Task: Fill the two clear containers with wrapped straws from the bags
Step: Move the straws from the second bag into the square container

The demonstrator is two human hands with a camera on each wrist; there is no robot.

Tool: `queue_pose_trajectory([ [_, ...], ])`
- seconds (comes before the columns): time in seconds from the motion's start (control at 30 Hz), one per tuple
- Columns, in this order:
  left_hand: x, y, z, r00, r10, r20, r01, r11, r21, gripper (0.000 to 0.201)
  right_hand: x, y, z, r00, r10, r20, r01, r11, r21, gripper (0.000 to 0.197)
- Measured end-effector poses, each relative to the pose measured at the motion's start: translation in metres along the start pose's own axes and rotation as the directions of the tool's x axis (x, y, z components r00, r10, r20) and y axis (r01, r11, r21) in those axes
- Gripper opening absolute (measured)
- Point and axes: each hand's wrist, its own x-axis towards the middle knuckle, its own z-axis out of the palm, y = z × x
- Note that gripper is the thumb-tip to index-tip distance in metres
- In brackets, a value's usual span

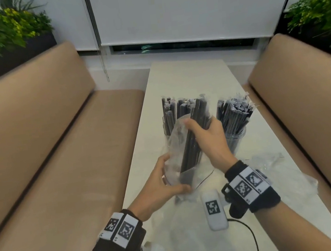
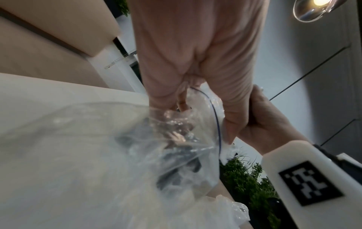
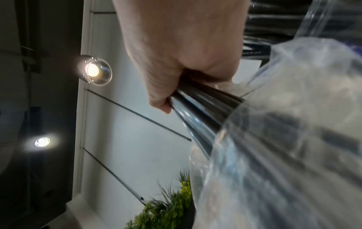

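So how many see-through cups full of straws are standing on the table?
2. One clear container stands behind the bag the hands are holding, mostly hidden by it. The other container stands to its right, beyond the right hand.

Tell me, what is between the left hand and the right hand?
In the head view, the clear bag with its bundle of dark straws spans between the left hand and the right hand.

We find the bag (image 1: pixel 181 144) to be thin clear plastic film, glossy and crinkled. We note the straws (image 1: pixel 188 145) are dark with shiny clear wrappers. We record the table (image 1: pixel 187 75) as a smooth, pale, matt surface, and the benches (image 1: pixel 56 140) as matt tan cloth upholstery.
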Motion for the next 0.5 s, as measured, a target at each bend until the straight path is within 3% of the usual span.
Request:
queue_pose_trajectory([
  [0.1,0.005,0.003,-0.002,1.0,-0.011,-0.015,0.012,0.999,0.036,0.083,0.014,-0.006,-0.017,0.995,0.037,-0.094,-0.037,0.999,0.007,0.034],
  [0.2,0.006,0.009,-0.002,1.0,0.0,-0.007,0.0,1.0,0.014,0.073,0.02,-0.011,-0.031,0.982,0.011,-0.191,-0.016,1.0,-0.022,0.021],
  [0.37,0.002,0.006,-0.011,0.996,-0.083,-0.016,0.083,0.996,0.018,0.062,0.024,-0.016,-0.043,0.943,-0.125,-0.307,0.087,0.987,-0.133,0.029],
  [0.5,-0.01,-0.011,-0.017,0.975,-0.221,0.032,0.222,0.975,-0.014,0.068,0.042,-0.038,-0.053,0.959,-0.075,-0.274,0.098,0.992,0.073,0.028],
])
